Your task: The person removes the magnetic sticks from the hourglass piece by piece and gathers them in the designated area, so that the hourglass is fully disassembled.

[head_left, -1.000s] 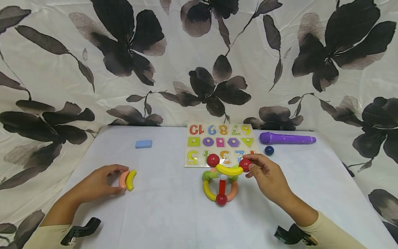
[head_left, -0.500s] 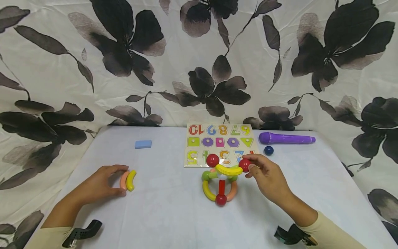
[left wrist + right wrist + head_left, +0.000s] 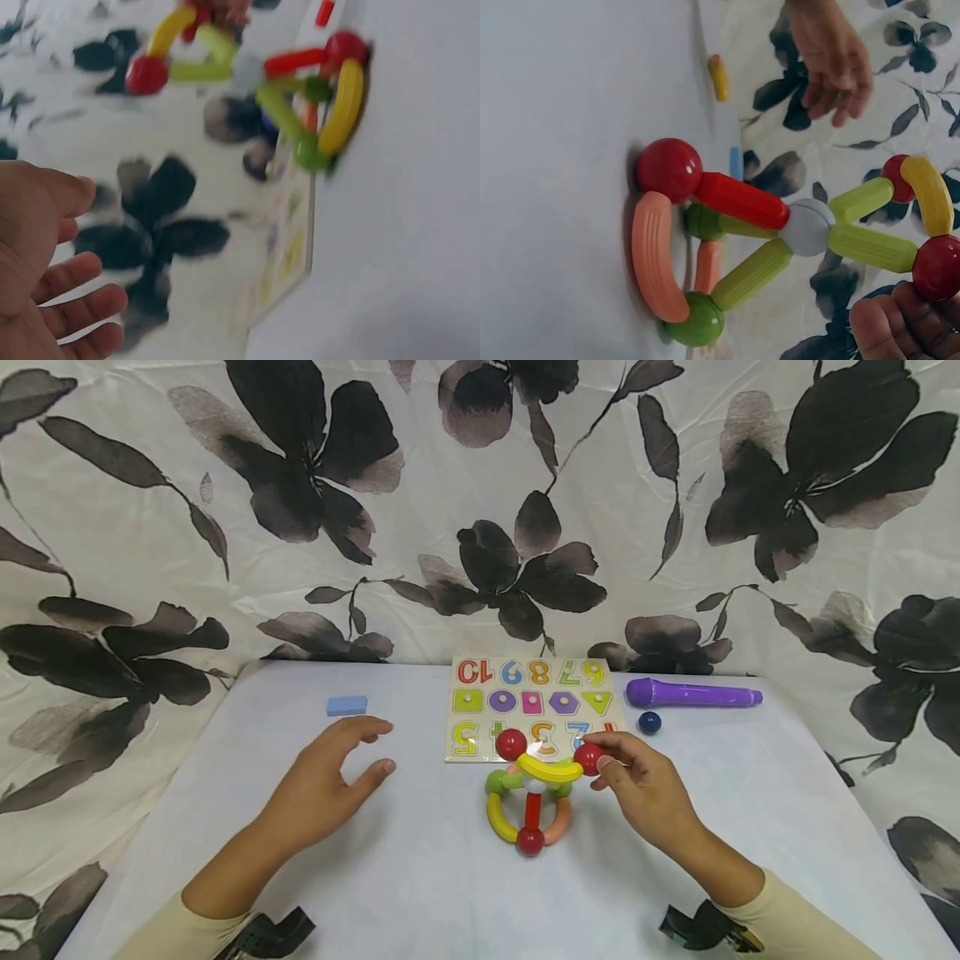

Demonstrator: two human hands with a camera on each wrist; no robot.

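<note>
A toy of magnetic balls and sticks [image 3: 532, 811] stands on the table, with red and green balls, a grey middle ball [image 3: 808, 226], straight sticks and curved yellow and pink ones. My right hand [image 3: 651, 792] pinches its upper right red ball [image 3: 587, 759]. To the left of the toy, my left hand [image 3: 318, 789] is in the air, holding nothing, fingers [image 3: 82, 306] spread loosely and thumb apart. A loose yellow curved stick [image 3: 718, 79] with a bit of pink beside it lies on the table in the right wrist view; the left hand and arm hide it in the head view.
Behind the toy lies a number and shape puzzle board [image 3: 480, 685]. A purple toy microphone [image 3: 693, 693] and a dark blue ball [image 3: 649, 722] lie right of it. A light blue block [image 3: 347, 706] is at the back left. Floral cloth [image 3: 420, 460] hangs behind the table.
My left hand has let go of the pink curved stick beside the yellow one, lifted and moved right towards the toy. The right hand keeps its pinch on the red ball, almost unmoved.
</note>
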